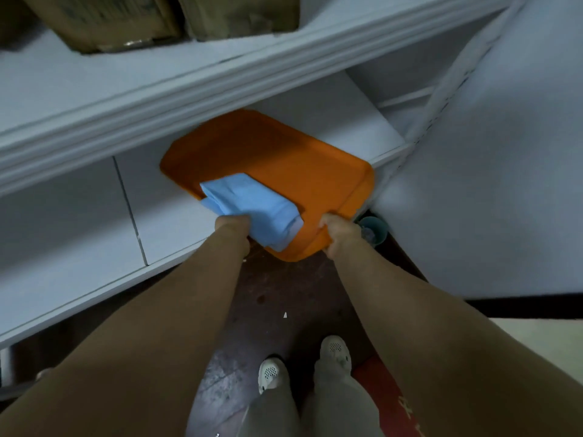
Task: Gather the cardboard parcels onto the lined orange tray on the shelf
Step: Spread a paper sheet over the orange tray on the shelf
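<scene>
An orange tray (284,156) lies on the lower white shelf (79,222), its near corner sticking out over the shelf's front edge. My right hand (339,233) grips that near rim. My left hand (232,225) holds a folded light-blue cloth (252,203) that rests across the tray's near left edge. Two cardboard parcels, one (104,17) on the left and one (243,14) beside it, stand on the upper shelf at the top of the view.
The upper shelf's white front edge (189,89) overhangs the tray's far side. A white panel (504,152) stands at the right. A small teal cup (373,230) sits on the dark floor by the tray's corner. My feet (303,364) are below.
</scene>
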